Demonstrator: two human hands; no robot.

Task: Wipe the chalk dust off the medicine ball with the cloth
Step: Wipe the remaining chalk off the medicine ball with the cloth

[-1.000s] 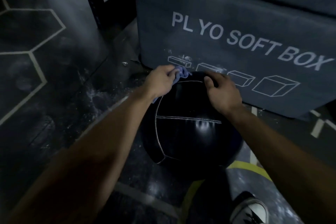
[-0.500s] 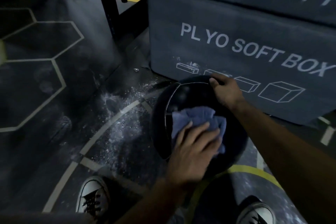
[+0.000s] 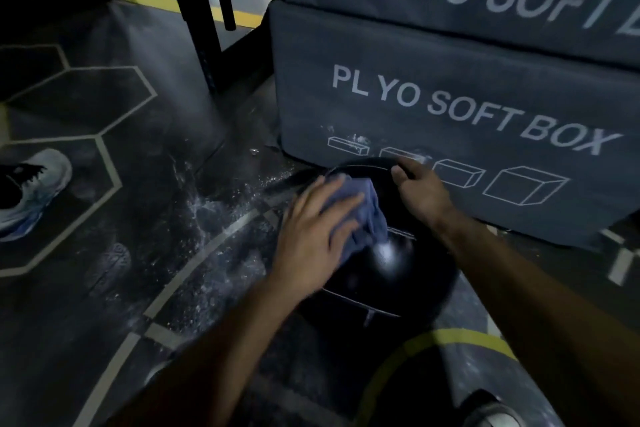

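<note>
Our left hand (image 3: pixel 311 239) lies flat, fingers straight, pressing down; our right hand (image 3: pixel 420 194), farther off, curls its fingers in grip.

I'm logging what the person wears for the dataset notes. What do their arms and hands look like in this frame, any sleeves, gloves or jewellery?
Both forearms are bare up to the frame edge, no sleeves showing. The left hand and right hand wear no gloves; no ring or watch is visible, though the picture is dim and blurred.
</note>
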